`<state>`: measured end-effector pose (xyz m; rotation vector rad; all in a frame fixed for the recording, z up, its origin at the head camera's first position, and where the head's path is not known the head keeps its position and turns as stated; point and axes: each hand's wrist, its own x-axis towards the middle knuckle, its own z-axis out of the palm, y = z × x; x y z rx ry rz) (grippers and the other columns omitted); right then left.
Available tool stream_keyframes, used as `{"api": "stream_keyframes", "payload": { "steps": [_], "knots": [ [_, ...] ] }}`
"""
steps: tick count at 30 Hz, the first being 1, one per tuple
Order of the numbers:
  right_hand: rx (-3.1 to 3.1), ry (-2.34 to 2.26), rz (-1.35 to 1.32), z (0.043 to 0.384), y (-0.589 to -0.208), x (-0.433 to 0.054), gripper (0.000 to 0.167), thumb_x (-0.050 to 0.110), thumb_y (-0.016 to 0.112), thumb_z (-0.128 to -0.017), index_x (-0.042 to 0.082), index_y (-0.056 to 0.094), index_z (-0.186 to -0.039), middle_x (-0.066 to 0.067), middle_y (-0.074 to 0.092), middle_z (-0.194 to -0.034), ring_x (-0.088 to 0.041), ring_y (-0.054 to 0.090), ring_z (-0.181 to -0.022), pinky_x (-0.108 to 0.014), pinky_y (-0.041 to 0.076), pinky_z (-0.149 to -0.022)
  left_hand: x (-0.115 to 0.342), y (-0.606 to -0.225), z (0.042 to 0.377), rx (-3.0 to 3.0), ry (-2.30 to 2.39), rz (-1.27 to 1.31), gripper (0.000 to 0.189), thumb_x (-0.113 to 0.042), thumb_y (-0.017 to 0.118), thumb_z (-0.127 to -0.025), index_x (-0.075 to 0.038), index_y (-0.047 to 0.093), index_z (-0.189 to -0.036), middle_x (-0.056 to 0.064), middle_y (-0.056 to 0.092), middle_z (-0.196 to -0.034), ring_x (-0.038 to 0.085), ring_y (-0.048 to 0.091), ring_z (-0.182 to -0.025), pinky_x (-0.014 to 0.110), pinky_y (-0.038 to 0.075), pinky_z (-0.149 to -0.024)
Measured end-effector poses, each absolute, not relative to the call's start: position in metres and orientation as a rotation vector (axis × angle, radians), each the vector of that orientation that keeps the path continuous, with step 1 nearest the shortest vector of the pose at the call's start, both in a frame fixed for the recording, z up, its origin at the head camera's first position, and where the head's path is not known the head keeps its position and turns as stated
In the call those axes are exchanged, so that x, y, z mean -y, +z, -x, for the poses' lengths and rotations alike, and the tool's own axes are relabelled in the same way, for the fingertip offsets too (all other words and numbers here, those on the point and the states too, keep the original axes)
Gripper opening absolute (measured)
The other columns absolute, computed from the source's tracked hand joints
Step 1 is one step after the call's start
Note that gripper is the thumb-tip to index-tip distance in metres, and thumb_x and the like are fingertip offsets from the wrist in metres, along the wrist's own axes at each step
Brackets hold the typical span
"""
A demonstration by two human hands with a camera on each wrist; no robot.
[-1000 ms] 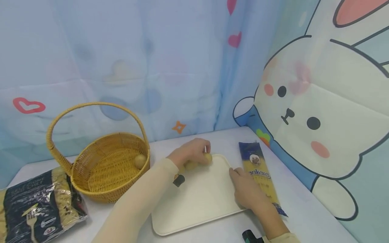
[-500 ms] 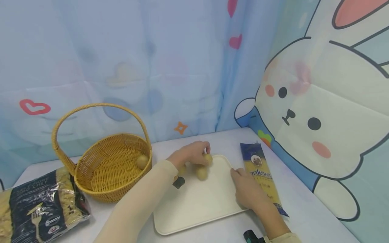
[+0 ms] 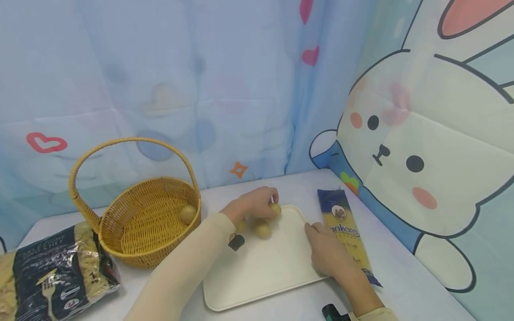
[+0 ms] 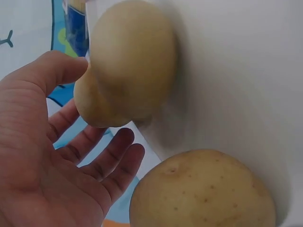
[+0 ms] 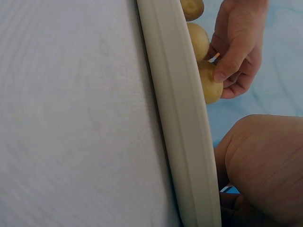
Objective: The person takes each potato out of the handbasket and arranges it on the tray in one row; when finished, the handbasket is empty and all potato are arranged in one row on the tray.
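Note:
My left hand [image 3: 257, 203] reaches over the far edge of a cream tray [image 3: 265, 276]. Its thumb and fingers hold a potato [image 3: 275, 209] at that rim; the thumb presses on this far potato [image 4: 92, 101] in the left wrist view. A second potato [image 3: 263, 230] lies on the tray just below the hand. Beside the wrist sits a third potato [image 3: 241, 225], partly covered by the hand; it looms large as the near potato [image 4: 203, 194] in the left wrist view. My right hand [image 3: 327, 249] grips the tray's right edge, thumb over the rim.
A wicker basket [image 3: 120, 247] with a tall handle stands left of the tray, one potato [image 3: 188, 214] inside. In front of it lies a dark pasta bag [image 3: 60, 272]. A blue and yellow pasta packet [image 3: 345, 229] lies right of the tray. Curtains [image 3: 241, 89] hang behind.
The second potato has come out from under my left hand onto the tray, then shifted slightly left. The left hand stays on the far potato; the right hand keeps its hold on the tray.

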<state>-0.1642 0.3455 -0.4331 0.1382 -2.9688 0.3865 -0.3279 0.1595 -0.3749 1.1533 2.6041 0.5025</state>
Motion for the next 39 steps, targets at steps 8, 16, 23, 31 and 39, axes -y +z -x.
{"api": "stream_keyframes", "payload": {
  "steps": [8, 16, 23, 31, 39],
  "knots": [
    [2.974, 0.399, -0.138, 0.165, -0.432, -0.344, 0.053, -0.006, 0.054, -0.089, -0.009, 0.043, -0.14, -0.024, 0.051, -0.13, -0.041, 0.049, -0.121, -0.053, 0.041, -0.1, -0.151, -0.368, 0.329, -2.616, 0.5, -1.16, 0.045, -0.023, 0.064, -0.083, -0.008, 0.055, -0.124, 0.007, 0.058, -0.111, 0.016, 0.054, -0.096, 0.029, 0.045, -0.08],
    [2.97, 0.384, -0.152, 0.165, -0.433, -0.347, 0.051, -0.006, 0.051, -0.09, -0.01, 0.042, -0.14, -0.024, 0.05, -0.131, -0.042, 0.047, -0.122, -0.054, 0.04, -0.1, -0.136, -0.348, 0.331, -2.64, 0.496, -1.248, 0.031, -0.027, 0.062, -0.088, -0.015, 0.06, -0.116, 0.009, 0.056, -0.121, 0.02, 0.054, -0.109, 0.033, 0.045, -0.087],
    [2.98, 0.397, -0.154, 0.166, -0.435, -0.347, 0.051, -0.005, 0.051, -0.091, -0.01, 0.042, -0.14, -0.024, 0.05, -0.131, -0.041, 0.048, -0.122, -0.054, 0.04, -0.1, -0.111, -0.34, 0.33, -2.591, 0.647, -1.4, 0.017, -0.016, 0.063, -0.089, -0.009, 0.062, -0.105, 0.005, 0.056, -0.108, 0.022, 0.054, -0.099, 0.031, 0.044, -0.087],
    [3.003, 0.427, -0.126, 0.167, -0.433, -0.347, 0.052, -0.004, 0.052, -0.091, -0.009, 0.041, -0.141, -0.023, 0.051, -0.13, -0.04, 0.048, -0.122, -0.054, 0.04, -0.1, -0.079, -0.324, 0.327, -2.523, 0.721, -1.448, 0.017, -0.018, 0.063, -0.092, -0.01, 0.062, -0.107, 0.005, 0.059, -0.109, 0.018, 0.057, -0.085, 0.029, 0.047, -0.078],
    [2.988, 0.409, -0.153, 0.168, -0.433, -0.344, 0.05, -0.003, 0.052, -0.092, -0.01, 0.042, -0.14, -0.023, 0.052, -0.129, -0.039, 0.049, -0.12, -0.054, 0.04, -0.1, -0.026, -0.306, 0.329, -2.411, 0.811, -1.334, 0.017, -0.022, 0.062, -0.093, -0.015, 0.061, -0.108, 0.003, 0.058, -0.108, 0.021, 0.061, -0.092, 0.033, 0.05, -0.079]
  ]
}}
